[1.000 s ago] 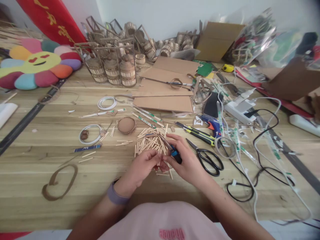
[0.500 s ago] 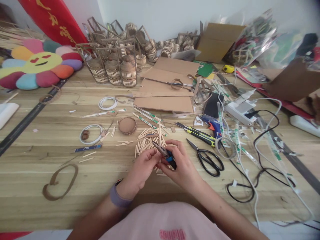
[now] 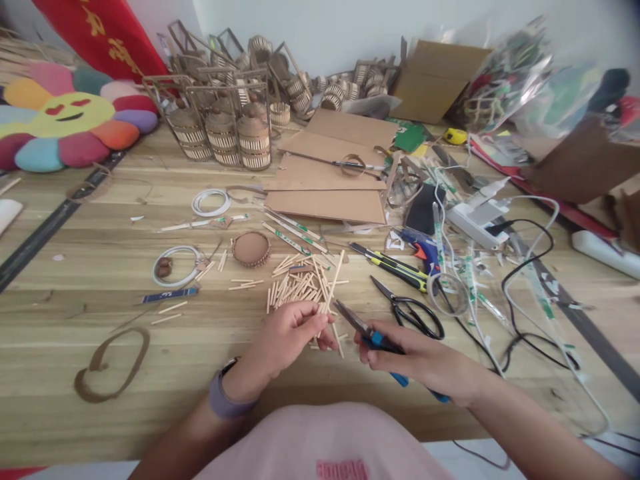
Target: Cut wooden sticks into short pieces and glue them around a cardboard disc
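Between the thumb and fingers of my left hand [image 3: 295, 337] are thin wooden sticks [image 3: 336, 273], their long ends pointing away from me. My right hand [image 3: 415, 357] is wrapped round blue-and-black pliers [image 3: 373, 335], whose dark jaws point up and left, just right of the sticks and apart from them. A heap of short cut sticks [image 3: 295, 287] lies on the table beyond my left hand. To its left sits a small round brown woven-rim tray [image 3: 251, 249]. How many sticks I hold is hard to make out.
Black-handled scissors [image 3: 415, 313], yellow-black cutters [image 3: 395, 270] and a blue glue gun [image 3: 425, 250] lie to the right, near tangled cables [image 3: 520, 320]. Cardboard [image 3: 325, 200] lies farther back. Lidded woven baskets [image 3: 223, 137] stand behind. White coils [image 3: 175, 265] rest at left.
My right hand with the pliers has drawn away to the right from my left hand. The sticks in my left hand now show more plainly. The view has shifted slightly.
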The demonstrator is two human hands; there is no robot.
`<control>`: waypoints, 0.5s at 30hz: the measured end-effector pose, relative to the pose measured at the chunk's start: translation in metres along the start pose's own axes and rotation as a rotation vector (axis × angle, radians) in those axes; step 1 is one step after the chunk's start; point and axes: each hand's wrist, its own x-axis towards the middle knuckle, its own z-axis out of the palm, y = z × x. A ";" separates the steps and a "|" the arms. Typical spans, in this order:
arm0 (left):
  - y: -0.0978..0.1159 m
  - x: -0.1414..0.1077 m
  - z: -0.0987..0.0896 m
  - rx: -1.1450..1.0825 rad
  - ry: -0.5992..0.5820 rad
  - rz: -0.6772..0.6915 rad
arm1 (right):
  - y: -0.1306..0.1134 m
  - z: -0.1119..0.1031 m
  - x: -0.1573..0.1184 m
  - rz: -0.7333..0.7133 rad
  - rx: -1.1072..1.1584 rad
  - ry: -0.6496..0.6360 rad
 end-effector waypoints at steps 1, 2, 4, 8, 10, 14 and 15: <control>0.000 0.000 0.001 -0.005 -0.035 -0.002 | 0.001 0.001 0.000 0.022 0.024 -0.019; 0.000 0.000 0.002 -0.014 -0.063 -0.007 | 0.000 0.002 0.002 0.038 0.048 -0.033; 0.000 0.000 0.003 -0.029 -0.103 -0.019 | -0.004 0.005 0.005 0.037 0.080 -0.066; -0.002 0.001 0.005 -0.062 -0.162 -0.029 | -0.016 0.009 0.014 -0.030 0.100 -0.123; -0.003 0.001 0.005 -0.085 -0.181 -0.033 | -0.019 0.010 0.017 -0.046 0.111 -0.136; -0.004 0.001 0.006 -0.116 -0.195 -0.053 | -0.021 0.011 0.019 -0.071 0.108 -0.146; -0.004 0.001 0.006 -0.121 -0.195 -0.058 | -0.021 0.011 0.019 -0.076 0.106 -0.148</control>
